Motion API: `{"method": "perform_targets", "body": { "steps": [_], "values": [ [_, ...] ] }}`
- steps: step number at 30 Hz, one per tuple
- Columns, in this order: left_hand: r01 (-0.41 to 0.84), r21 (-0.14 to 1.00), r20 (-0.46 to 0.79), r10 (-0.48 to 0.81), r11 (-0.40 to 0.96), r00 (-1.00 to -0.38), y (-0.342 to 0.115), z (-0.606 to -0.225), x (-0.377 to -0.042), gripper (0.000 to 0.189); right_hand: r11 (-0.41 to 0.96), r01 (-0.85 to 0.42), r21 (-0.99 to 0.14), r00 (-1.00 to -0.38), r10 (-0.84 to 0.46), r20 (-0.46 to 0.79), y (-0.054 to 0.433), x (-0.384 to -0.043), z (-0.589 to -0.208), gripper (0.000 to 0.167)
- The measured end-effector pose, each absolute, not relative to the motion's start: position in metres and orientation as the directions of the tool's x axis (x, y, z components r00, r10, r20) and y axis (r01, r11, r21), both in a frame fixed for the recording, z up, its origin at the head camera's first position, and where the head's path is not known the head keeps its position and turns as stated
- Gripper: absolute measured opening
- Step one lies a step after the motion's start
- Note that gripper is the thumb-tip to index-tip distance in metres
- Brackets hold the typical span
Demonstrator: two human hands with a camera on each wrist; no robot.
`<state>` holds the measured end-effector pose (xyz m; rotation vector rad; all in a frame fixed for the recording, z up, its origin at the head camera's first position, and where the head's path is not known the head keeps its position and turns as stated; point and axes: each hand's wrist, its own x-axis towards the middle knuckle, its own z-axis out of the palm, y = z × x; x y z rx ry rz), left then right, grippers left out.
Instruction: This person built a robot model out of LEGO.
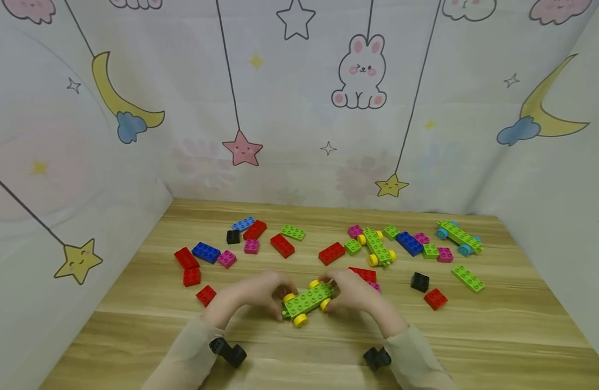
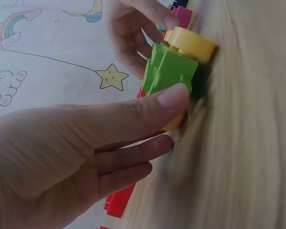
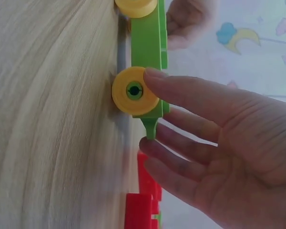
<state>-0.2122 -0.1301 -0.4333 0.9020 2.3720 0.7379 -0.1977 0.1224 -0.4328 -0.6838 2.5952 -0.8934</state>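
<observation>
A green toy car base (image 1: 307,301) with yellow wheels and studs on top stands on the table between both hands. My left hand (image 1: 263,290) grips its left end; in the left wrist view the thumb (image 2: 174,98) lies against the end of the green base (image 2: 169,71). At the other end, my right hand (image 1: 352,292) holds it, the thumb touching a yellow wheel (image 3: 133,90) and the fingers near the small green hitch (image 3: 150,128). A red brick (image 1: 364,274) and a pink brick lie just behind the right hand, partly hidden.
A second green base with yellow wheels (image 1: 377,247) stands behind, and one with blue wheels (image 1: 459,237) at the back right. Loose red (image 1: 282,245), blue (image 1: 206,252), pink, green (image 1: 468,278) and black bricks (image 1: 420,281) lie about. A patterned curtain (image 1: 299,108) encloses the wooden table (image 1: 299,363).
</observation>
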Motion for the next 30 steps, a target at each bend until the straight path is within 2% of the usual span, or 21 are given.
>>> {"method": "perform_targets", "body": {
  "steps": [15, 22, 30],
  "values": [
    [0.488, 0.639, -0.21, 0.745, 0.595, -0.633, -0.121, -0.436, -0.208, 0.022, 0.705, -0.305, -0.64, -0.852, -0.503, -0.147, 0.125, -0.203, -0.432, 0.045],
    [0.469, 0.658, -0.214, 0.744, 0.589, -0.633, -0.116, -0.436, -0.207, 0.02, 0.727, -0.234, -0.646, -0.884, -0.436, -0.171, 0.124, -0.206, -0.431, 0.043],
    [0.461, 0.681, -0.21, 0.755, 0.569, -0.622, -0.11, -0.438, -0.204, 0.019, 0.74, -0.237, -0.629, -0.889, -0.426, -0.166, 0.121, -0.21, -0.434, 0.035]
  ]
}}
